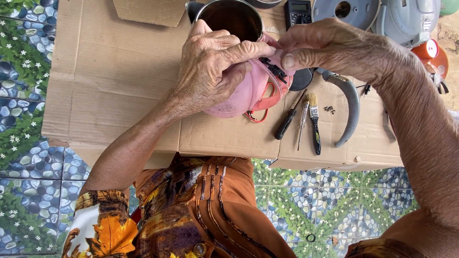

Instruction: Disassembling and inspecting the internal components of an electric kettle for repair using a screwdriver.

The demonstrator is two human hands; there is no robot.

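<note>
A pink electric kettle (241, 95) with a steel inner pot (229, 19) lies tilted on a flattened cardboard sheet (110, 71). My left hand (213, 67) wraps over the kettle's pink body and holds it. My right hand (330, 45) pinches a small black part (273, 70) at the kettle's handle side, thumb and forefinger closed on it. The handle opening (267, 91) shows red below that part.
On the cardboard right of the kettle lie a black-handled screwdriver (287, 122), a tester screwdriver (302, 122), a small brush (314, 119), a few screws (329, 109) and a curved grey handle piece (351, 107). A multimeter (297, 12), grey appliance parts (406, 16) and an orange part (432, 55) sit behind. Patterned tiles surround.
</note>
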